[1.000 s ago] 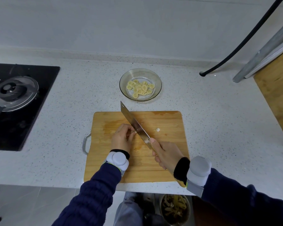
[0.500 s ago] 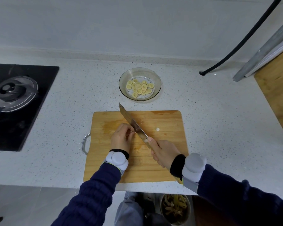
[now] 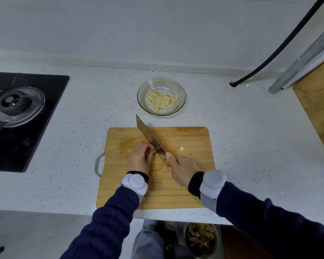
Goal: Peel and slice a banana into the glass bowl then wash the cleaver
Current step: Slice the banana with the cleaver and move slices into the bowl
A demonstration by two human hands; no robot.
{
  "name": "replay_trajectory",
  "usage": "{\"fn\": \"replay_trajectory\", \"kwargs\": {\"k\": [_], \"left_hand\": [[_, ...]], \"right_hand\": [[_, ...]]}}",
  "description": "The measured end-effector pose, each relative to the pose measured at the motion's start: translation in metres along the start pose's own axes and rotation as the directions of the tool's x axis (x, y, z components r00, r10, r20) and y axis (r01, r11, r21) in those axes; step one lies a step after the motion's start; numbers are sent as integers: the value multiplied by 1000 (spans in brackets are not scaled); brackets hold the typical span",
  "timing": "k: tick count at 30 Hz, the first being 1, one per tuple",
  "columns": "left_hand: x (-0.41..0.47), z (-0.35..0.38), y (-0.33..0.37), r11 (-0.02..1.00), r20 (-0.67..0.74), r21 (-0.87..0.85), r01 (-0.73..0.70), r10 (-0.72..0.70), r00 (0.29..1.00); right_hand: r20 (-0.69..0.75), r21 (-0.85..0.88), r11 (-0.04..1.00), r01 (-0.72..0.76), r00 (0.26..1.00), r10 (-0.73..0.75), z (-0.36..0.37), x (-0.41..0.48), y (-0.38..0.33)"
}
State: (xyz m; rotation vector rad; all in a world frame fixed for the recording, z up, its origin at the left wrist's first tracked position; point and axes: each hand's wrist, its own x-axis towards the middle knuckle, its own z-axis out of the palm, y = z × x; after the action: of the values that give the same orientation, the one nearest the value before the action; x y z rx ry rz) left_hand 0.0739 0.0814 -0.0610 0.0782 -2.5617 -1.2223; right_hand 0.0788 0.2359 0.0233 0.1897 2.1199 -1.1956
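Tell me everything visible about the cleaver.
The cleaver has a broad rectangular blade that looks like grey steel, with a small hole near its far top corner. It stands on edge over the wooden cutting board, running diagonally, tip pointing away and left, toward the glass bowl. The right hand grips its mostly hidden handle, thumb at the blade's base. The left hand has curled fingertips meeting the blade's left face; whatever they hold is hidden.
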Motion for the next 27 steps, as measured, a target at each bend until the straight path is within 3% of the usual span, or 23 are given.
{"fn": "replay_trajectory", "kwargs": {"k": [27], "left_hand": [[1, 5, 3, 997, -43, -45, 59, -61, 997]], "right_hand": [[-39, 115, 992, 41, 999, -37, -4, -24, 6]]}}
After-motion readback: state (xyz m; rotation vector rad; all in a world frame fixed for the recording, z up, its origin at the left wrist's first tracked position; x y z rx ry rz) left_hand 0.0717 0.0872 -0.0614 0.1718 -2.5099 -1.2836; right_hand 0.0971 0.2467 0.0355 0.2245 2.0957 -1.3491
